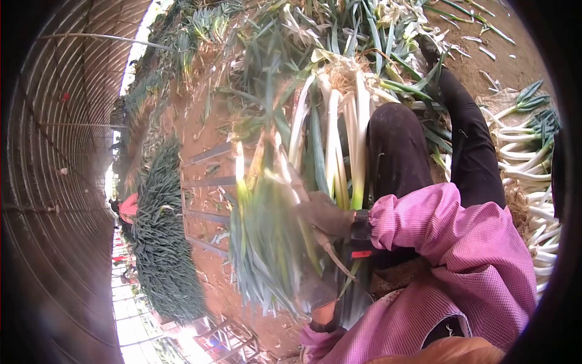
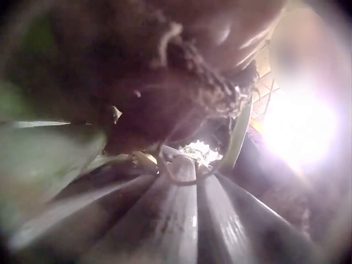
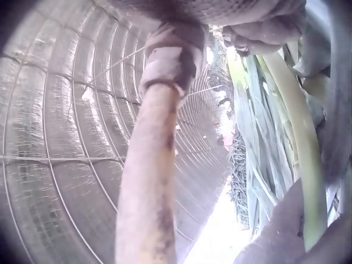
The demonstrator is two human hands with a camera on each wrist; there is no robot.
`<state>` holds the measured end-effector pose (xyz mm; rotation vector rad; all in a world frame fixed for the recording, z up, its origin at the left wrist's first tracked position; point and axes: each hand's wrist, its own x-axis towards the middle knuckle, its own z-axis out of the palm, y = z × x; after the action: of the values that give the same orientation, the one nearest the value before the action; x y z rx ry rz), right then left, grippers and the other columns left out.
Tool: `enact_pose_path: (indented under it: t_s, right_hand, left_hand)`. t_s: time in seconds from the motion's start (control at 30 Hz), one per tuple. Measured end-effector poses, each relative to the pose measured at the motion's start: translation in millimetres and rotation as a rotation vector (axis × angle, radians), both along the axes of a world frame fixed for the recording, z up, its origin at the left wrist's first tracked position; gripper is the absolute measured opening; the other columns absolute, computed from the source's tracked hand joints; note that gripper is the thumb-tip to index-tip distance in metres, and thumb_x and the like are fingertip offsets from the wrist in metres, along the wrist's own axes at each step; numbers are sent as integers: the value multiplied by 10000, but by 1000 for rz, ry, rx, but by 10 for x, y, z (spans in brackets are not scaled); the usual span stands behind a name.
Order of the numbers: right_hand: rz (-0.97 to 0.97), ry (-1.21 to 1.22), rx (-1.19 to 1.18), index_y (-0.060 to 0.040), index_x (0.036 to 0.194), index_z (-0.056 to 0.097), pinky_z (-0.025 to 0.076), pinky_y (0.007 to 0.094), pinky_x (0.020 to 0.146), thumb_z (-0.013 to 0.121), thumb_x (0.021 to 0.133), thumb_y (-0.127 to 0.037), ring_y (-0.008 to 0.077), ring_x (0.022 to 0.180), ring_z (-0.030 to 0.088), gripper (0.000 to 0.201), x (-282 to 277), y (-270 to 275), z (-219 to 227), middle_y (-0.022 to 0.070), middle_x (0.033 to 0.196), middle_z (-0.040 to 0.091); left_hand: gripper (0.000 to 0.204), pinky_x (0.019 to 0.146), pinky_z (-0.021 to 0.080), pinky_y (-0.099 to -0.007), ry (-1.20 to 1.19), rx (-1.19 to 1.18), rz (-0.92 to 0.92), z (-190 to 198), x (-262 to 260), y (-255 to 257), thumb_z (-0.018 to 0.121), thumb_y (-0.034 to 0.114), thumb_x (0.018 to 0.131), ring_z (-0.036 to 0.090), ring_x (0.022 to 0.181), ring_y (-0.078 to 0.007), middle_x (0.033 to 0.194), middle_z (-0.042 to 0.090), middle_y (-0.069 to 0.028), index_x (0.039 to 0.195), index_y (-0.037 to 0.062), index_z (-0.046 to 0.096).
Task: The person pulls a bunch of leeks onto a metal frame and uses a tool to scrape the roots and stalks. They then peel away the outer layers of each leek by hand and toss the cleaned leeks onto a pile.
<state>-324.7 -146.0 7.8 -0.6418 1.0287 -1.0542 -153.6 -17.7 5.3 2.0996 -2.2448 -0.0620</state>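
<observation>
Gloved in grey, my right hand (image 1: 327,215) grips a tool with a pale wooden handle (image 3: 147,181). In the head view the tool's far end overlaps the bases of a bunch of long green onions (image 1: 267,230), whose white ends point up and whose leaves spread downward, blurred. My left hand (image 1: 319,292), also gloved, holds the leafy part low on this bunch; leaves (image 2: 176,214) fan out below the glove in the left wrist view. Beside my knee, more green onions (image 1: 333,139) with thick white stalks and hairy roots lie against the bunch.
Loose onions and peeled leaves (image 1: 339,24) cover the top of the head view. White-stalked onions (image 1: 527,158) lie in bundles at the right. A big leafy pile (image 1: 160,242) stands beyond, near a figure in red (image 1: 128,208). The ribbed tunnel wall (image 1: 54,151) curves at left.
</observation>
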Motion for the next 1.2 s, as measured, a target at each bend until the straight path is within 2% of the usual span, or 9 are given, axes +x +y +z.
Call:
enact_pose_path:
  t_s: [0.3,0.47,0.6,0.7,0.77,0.9,0.97,1.13,1.2]
  right_hand:
    - [63,82,-294,76,826,606,442,341,544,655,763,-285,167,616,563,370,-37,135,-72,91,670,584]
    - [150,58,-302,73,808,613,444,336,549,655,754,-278,170,619,566,358,-97,171,39,89,676,589]
    - [42,-7,8,56,777,622,441,337,541,646,756,-276,167,609,565,334,-64,71,144,88,671,592]
    - [13,112,-123,58,806,625,447,337,545,629,785,-285,174,605,570,343,-37,89,90,88,673,594]
    - [254,214,-180,-64,1005,622,484,360,650,564,840,-243,259,715,617,251,-124,154,110,127,810,622]
    - [31,567,-918,-36,992,623,467,367,565,621,723,-195,289,616,607,312,-9,257,-259,105,665,592]
    - [43,326,-600,-60,1008,619,469,373,573,620,693,-185,311,638,606,339,75,377,-308,117,676,591]
    - [41,330,-767,-35,905,618,455,349,548,630,744,-208,221,583,579,237,-261,635,-124,82,622,552]
    - [-24,172,-515,-4,837,607,442,331,527,641,767,-234,170,561,549,244,-352,752,1,58,601,526]
  left_hand:
    - [517,871,449,-314,289,319,248,76,46,-77,636,272,822,597,1053,-271,1150,608,-167,1279,74,497]
    - [500,840,454,-315,350,302,205,78,80,-50,626,251,820,614,999,-261,1114,621,-166,1266,59,503]
    - [500,822,459,-312,370,333,214,109,84,-55,619,255,824,619,970,-258,1098,625,-159,1271,67,499]
    - [497,813,462,-317,322,325,221,126,56,-53,613,254,827,621,966,-258,1091,626,-159,1277,77,495]
    - [498,805,466,-325,402,342,227,123,86,-44,613,245,822,622,961,-256,1081,628,-159,1277,79,494]
    - [508,793,469,-346,377,394,220,175,139,-3,617,228,804,623,951,-260,1060,631,-159,1274,78,497]
    - [505,786,469,-350,371,403,210,241,107,46,620,213,790,624,934,-273,1040,633,-161,1262,76,507]
    - [478,779,466,-351,421,320,172,449,-143,169,620,178,761,622,900,-291,980,635,-167,1219,67,536]
    - [479,781,465,-348,331,297,171,504,-311,142,616,165,756,620,897,-289,960,632,-167,1217,62,536]
